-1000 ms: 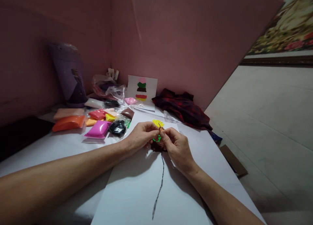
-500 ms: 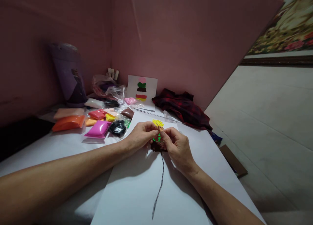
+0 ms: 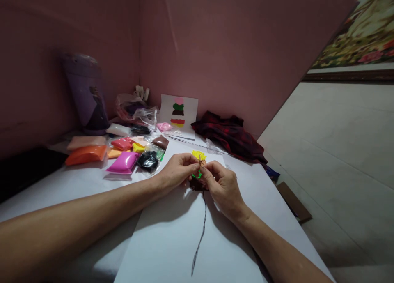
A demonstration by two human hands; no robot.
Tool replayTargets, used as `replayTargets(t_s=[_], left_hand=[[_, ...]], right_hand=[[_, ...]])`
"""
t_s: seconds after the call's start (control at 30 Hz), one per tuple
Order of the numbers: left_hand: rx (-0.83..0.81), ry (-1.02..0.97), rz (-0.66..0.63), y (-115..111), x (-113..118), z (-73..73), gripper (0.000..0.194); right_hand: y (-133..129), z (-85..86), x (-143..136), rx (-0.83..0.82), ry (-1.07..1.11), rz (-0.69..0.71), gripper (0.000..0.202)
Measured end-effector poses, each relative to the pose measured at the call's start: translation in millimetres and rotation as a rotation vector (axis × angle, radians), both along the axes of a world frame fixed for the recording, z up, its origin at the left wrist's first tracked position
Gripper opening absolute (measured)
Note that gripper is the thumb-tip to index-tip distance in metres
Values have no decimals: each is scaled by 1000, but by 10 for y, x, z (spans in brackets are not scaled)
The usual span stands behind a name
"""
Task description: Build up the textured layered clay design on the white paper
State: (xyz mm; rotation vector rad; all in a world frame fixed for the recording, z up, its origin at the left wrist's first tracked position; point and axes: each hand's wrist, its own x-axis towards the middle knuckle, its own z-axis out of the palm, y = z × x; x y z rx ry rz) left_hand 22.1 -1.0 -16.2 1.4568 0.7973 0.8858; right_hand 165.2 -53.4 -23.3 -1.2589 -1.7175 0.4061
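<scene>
— Barely moving since the earlier frame: only tilting the tip of the brown strand (image 3: 200, 159) slightly leftward between the fingertips

— Holding it how?

— Pinching between thumb and finger of the left hand (image 3: 177, 168), meeting the right hand (image 3: 223, 183) at the same spot and apparently pinching there too

— Keeping it where?

— Holding it above the white sheet (image 3: 166, 246), partly covering the yellow patch (image 3: 198, 153) and green patch (image 3: 197, 175)

— Expecting what from it?

— Probably dealing with something light, soft and slightly sticky, easily stretching or flattening; better supporting it along the middle, pressing lightly, not tugging at the thin tip
</scene>
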Motion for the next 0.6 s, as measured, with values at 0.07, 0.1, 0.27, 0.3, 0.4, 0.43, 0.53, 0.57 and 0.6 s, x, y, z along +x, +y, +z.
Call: replayTargets(t_s=[0.07,0.1,0.27,0.3,0.4,0.43,0.53,0.57,0.6], left_hand=[[0,-8,-2,3,-3,-10,19],[-1,-14,-4,4,-4,-13,20],[-1,-11,-4,3,-9,-11,22],[0,-9,-5,3,-9,-9,22],[-1,-9,-5,1,-7,-8,21],[-2,-9,-3,1,-5,-9,21],[-10,-8,2,0,0,-14,21],[-10,-7,2,0,1,-15,21],[-10,-8,2,1,2,-15,21]], right_hand=[[0,1,-1,4,1,2,20],[1,1,-1,5,0,-1,20],[6,-4,2,2,-5,-11,20],[6,-5,3,4,-3,-10,20],[8,-7,4,20,0,-17,19],[9,-7,4,26,1,-21,18],[12,-7,3,31,-3,-29,18],[13,-6,3,30,-3,-30,18],[13,-5,3,29,-3,-30,17]])
